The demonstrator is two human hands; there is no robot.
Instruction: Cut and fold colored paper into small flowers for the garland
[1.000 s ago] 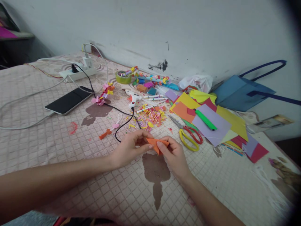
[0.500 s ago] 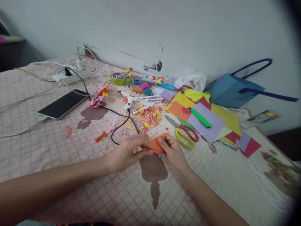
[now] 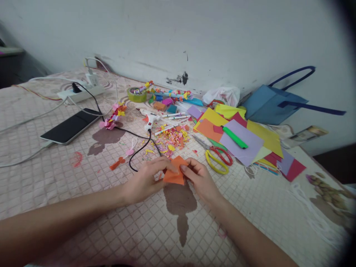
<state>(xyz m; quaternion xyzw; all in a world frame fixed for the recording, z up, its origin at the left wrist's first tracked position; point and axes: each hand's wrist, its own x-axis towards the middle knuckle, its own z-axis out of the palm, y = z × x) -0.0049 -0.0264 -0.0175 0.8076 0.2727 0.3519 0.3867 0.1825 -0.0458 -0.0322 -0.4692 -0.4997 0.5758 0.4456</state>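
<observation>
Between my two hands is a small piece of orange paper (image 3: 175,174), flat and facing up just above the table. My left hand (image 3: 148,178) grips its left side, fingertips resting on the paper. My right hand (image 3: 198,178) pinches the right edge, thumb on top. To the right of my right hand lie scissors (image 3: 217,161) with red and yellow handles. Beyond my hands is a heap of small paper scraps (image 3: 175,138). A white glue gun (image 3: 150,119) lies behind, its black cord looping toward my left hand.
At left are a tablet (image 3: 71,126) and a white power strip (image 3: 80,94) with cables. On the right, coloured paper sheets (image 3: 244,141) carry a green cutter (image 3: 235,137). A blue bag (image 3: 274,104) leans against the wall. A roll of tape (image 3: 137,95) stands at the back.
The orange paper, partly folded over and covered by my fingers before, now lies opened out and shows more of its face. My hands stay nearly in place; the view has shifted slightly.
</observation>
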